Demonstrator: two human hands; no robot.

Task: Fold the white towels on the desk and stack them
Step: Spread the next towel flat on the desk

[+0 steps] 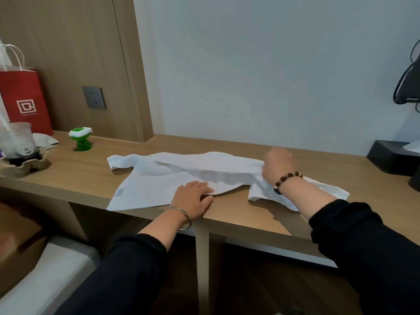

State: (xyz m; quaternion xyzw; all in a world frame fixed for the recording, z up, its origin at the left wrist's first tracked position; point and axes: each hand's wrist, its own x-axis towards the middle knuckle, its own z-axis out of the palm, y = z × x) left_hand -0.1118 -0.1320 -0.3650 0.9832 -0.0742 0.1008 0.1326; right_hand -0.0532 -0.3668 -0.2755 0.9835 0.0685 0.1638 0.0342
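Observation:
A white towel lies spread on the wooden desk, partly doubled over along its far side. My left hand presses flat on the towel's near edge, fingers straight. My right hand grips a bunched fold of the upper layer and holds it a little above the desk. A second piece of white cloth lies under my right wrist, toward the right; I cannot tell whether it is a separate towel.
A red paper bag, a clear cup in a cardboard holder and a green toy stand at the desk's left end. A black box sits at the right. A wall socket is behind.

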